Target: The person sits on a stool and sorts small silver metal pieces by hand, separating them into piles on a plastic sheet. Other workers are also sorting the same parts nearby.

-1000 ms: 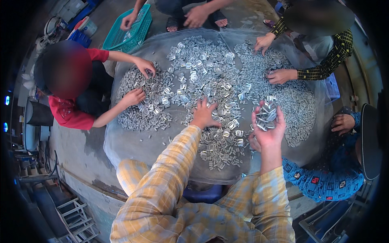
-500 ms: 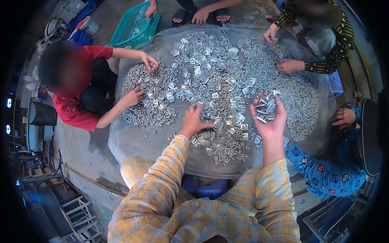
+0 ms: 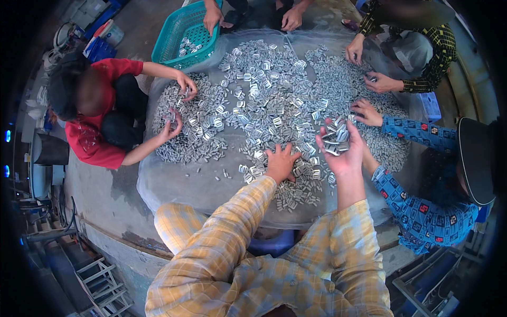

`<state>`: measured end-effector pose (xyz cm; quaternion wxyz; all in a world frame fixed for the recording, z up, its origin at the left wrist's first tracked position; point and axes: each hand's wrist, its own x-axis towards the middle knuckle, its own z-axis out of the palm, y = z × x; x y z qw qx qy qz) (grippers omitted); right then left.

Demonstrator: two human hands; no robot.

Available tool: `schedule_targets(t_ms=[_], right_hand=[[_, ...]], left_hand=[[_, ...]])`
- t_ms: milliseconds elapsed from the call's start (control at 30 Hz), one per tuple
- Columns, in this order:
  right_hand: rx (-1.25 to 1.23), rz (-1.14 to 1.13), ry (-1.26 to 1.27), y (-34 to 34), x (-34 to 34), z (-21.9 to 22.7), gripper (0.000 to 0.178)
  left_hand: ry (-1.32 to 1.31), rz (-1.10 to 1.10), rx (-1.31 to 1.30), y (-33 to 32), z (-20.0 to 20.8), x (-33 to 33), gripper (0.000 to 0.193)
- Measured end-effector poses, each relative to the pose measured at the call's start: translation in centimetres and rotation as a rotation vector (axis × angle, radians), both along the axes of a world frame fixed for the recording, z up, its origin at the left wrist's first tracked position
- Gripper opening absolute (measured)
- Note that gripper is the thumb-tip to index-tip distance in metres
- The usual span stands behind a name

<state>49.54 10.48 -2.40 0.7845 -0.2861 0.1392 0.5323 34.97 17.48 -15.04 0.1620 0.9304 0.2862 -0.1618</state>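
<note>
My right hand (image 3: 346, 162), palm up and fingers curled, cradles a heap of flat metal buckles (image 3: 336, 138). With its fingers spread, my left hand (image 3: 281, 165) reaches down onto the near pile of small grey metal pieces (image 3: 293, 198). Shiny slotted buckles (image 3: 256, 155) lie beside that hand, mixed in with many small rod-like pieces. Whether the left fingertips pinch a piece does not show; none is visible in them. The pieces lie spread over a pale translucent sheet (image 3: 174, 182) on the ground.
A person in a red shirt (image 3: 100, 150) crouches at the left, hands over the pile. At the right are sleeves in blue print (image 3: 417, 128) and in black-and-yellow (image 3: 430, 85). Another person's hand grips a teal basket (image 3: 163, 39) holding buckles. A blue stool (image 3: 272, 243) is below me.
My left hand has moved right, onto the near pile. My right hand has shifted slightly left with its buckles. The blue-sleeved person now reaches into the pile. The basket has shifted, showing buckles inside.
</note>
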Motion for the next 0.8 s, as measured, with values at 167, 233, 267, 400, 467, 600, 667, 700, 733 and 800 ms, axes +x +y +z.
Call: schedule_targets(t_ms=[167, 233, 267, 400, 467, 600, 667, 700, 733, 800], right_hand=[[-0.07, -0.007, -0.008, 0.1, 0.2, -0.1, 0.021], [-0.092, -0.001, -0.014, 0.1, 0.2, 0.0, 0.021], [-0.082, 0.014, -0.028, 0.1, 0.1, 0.0, 0.022], [-0.105, 0.051, -0.045, 0.3, -0.5, 0.0, 0.024], [-0.149, 0.052, -0.038, 0.5, -0.8, 0.0, 0.026], [-0.108, 0.098, -0.013, 1.4, -0.9, -0.3, 0.027], [-0.111, 0.117, -0.014, 1.3, -1.0, -0.9, 0.026], [-0.122, 0.116, -0.012, 1.3, -1.2, -1.0, 0.026], [-0.122, 0.111, -0.023, 1.6, -1.0, -0.7, 0.025], [-0.131, 0.117, -0.034, 1.7, -1.5, -0.6, 0.024]], left_hand=[[-0.093, 0.041, -0.076, 1.5, -0.2, -3.1, 0.061], [-0.286, 0.139, -0.332, 3.6, -0.5, -4.4, 0.062], [-0.383, 0.189, -0.461, 4.6, -0.9, -5.2, 0.063], [-0.62, 0.313, -0.658, 6.1, -1.8, -7.9, 0.068], [-0.758, 0.337, -0.674, 6.1, -1.2, -8.6, 0.069], [-0.819, 0.451, -0.731, 6.5, -2.2, -10.0, 0.061], [-0.844, 0.628, -0.83, 6.0, -2.9, -11.2, 0.059], [-0.863, 0.767, -0.994, 6.0, -3.2, -11.6, 0.052], [-0.938, 0.819, -1.104, 6.2, -2.5, -11.1, 0.049], [-1.067, 0.938, -1.338, 5.3, -0.9, -11.0, 0.043]])
